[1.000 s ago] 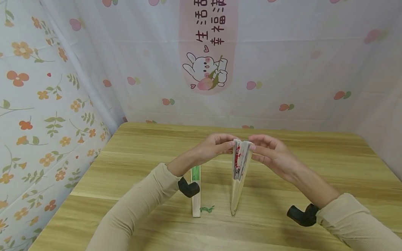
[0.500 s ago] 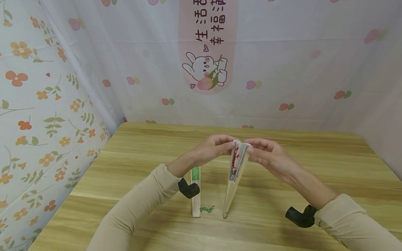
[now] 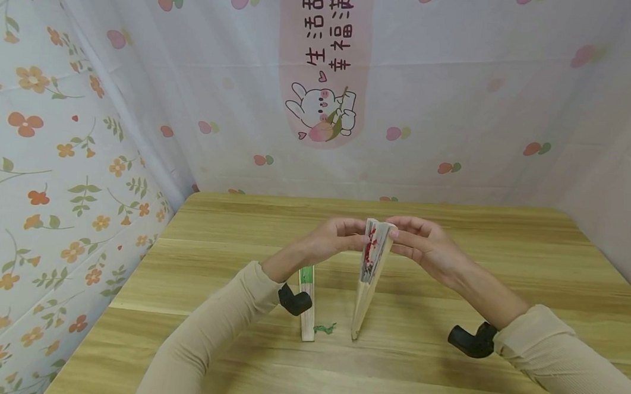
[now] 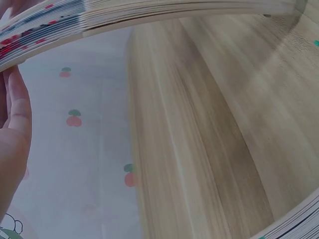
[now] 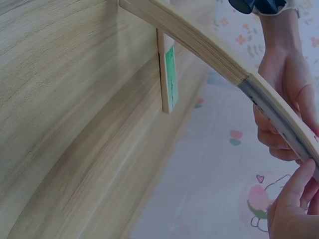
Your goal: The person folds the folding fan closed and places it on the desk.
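A mostly folded hand fan (image 3: pixel 364 283), with pale ribs and red blossoms on its grey-white leaf, leans upright with its lower tip at the tabletop. My left hand (image 3: pixel 330 239) holds its upper end from the left, thumb on the near side. From the right, my right hand (image 3: pixel 429 248) pinches the same end between thumb and fingers. The leaf is slightly spread at the top. In the right wrist view both the right hand (image 5: pixel 294 204) and the left hand (image 5: pixel 284 94) are at the leaf end of the fan (image 5: pixel 204 47).
A second folded fan (image 3: pixel 307 309), green-leafed, lies left of the held one, partly hidden by the left forearm. Its green tassel (image 3: pixel 324 328) rests beside it. The wooden table (image 3: pixel 445 382) meets a patterned curtain (image 3: pixel 438 108) at the back. Black wrist-worn devices (image 3: pixel 473 339) sit on both arms.
The fan's lower tip has shifted a little left, tilting the fan. My left thumb has slid slightly lower along the leaf. The green fan has stayed put.
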Action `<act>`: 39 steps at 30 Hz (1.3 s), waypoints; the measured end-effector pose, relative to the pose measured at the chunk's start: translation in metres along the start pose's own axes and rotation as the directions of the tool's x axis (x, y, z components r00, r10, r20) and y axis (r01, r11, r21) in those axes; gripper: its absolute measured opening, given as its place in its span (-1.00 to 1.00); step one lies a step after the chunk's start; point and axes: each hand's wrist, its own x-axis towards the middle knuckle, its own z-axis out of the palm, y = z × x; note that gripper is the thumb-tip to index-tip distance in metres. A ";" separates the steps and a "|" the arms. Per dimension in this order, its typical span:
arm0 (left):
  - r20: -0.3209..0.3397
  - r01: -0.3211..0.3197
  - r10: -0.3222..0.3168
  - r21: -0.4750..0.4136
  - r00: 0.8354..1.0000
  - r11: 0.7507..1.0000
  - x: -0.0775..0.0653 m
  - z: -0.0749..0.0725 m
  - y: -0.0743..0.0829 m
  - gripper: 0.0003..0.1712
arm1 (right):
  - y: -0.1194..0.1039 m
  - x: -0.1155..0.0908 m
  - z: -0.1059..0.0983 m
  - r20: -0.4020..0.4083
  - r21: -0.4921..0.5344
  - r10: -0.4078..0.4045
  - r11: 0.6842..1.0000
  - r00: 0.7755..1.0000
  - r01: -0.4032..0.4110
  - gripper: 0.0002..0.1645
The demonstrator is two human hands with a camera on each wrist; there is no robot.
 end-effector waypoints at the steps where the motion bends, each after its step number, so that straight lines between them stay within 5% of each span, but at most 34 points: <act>1: 0.003 -0.002 0.002 0.005 1.000 1.000 0.000 0.000 -0.001 -0.65 | 0.000 0.000 0.000 -0.003 0.005 0.000 1.000 1.000 0.000 -0.76; 39: -0.110 0.022 -0.021 0.014 0.994 1.000 0.001 0.003 -0.006 -0.69 | 0.011 0.003 0.001 0.024 0.014 -0.001 1.000 1.000 0.001 -0.81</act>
